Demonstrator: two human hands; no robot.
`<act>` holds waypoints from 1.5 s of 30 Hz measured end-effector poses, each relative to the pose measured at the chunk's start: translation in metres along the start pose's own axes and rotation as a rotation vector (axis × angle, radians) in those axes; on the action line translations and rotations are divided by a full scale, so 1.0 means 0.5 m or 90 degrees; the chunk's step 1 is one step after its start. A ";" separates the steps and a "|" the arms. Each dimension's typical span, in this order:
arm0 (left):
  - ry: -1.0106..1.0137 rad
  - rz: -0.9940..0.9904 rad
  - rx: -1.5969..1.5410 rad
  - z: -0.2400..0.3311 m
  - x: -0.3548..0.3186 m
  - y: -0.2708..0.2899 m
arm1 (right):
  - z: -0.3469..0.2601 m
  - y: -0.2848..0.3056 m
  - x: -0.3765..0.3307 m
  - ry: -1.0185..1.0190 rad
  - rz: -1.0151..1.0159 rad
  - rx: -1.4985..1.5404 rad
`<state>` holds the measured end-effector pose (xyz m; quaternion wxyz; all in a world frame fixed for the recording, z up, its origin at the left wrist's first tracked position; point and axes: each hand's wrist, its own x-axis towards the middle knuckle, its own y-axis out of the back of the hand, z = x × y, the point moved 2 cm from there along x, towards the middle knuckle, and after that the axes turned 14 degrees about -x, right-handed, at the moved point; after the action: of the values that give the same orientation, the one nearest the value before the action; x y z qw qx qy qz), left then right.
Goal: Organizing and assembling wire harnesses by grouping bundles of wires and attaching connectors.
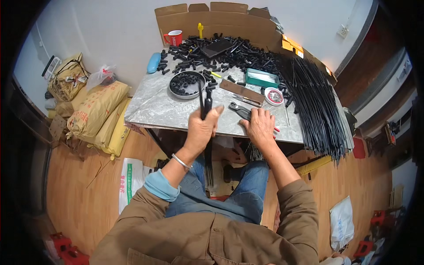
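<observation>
My left hand [203,126] is closed round a slim black rod-like piece [208,102] with a thicker upper part, held upright at the table's front edge. Thin black strands [209,165] hang below this hand, over my lap. My right hand [261,126] lies at the front edge with its fingers curled over a pair of dark pliers [238,109], whose jaws point away to the left. A red handle tip [276,130] shows beside the fingers; the palm hides the rest. Beyond my left hand stands a round metal tray [187,97] with small black rings.
Black bolt-like parts [185,57] heap across the table's back before a cardboard screen [198,20]. Long black rods [313,106] fill the right side. A brown bar [242,92], a green box [262,77] and a small round tin [274,96] lie midway. Sacks [95,112] stand left.
</observation>
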<state>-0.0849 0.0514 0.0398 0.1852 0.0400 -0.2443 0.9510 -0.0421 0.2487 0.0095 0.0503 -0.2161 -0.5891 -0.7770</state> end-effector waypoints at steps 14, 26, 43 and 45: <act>0.186 0.234 -0.554 -0.095 -0.073 0.080 | 0.034 0.066 -0.384 -0.448 -0.047 1.337; -0.170 -0.258 0.129 -0.032 -0.160 -0.102 | -0.046 0.029 -0.271 -0.192 0.003 0.662; -0.137 -0.187 0.258 -0.036 -0.120 -0.013 | -0.095 0.037 -0.212 -0.194 -0.112 0.966; -0.164 -0.165 0.322 -0.046 -0.115 -0.010 | -0.104 0.048 -0.208 -0.241 -0.069 1.040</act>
<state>-0.0292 0.0476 0.0123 0.2564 0.2354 -0.0139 0.9374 0.0455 0.1744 -0.0212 0.0536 -0.2098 -0.9746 -0.0577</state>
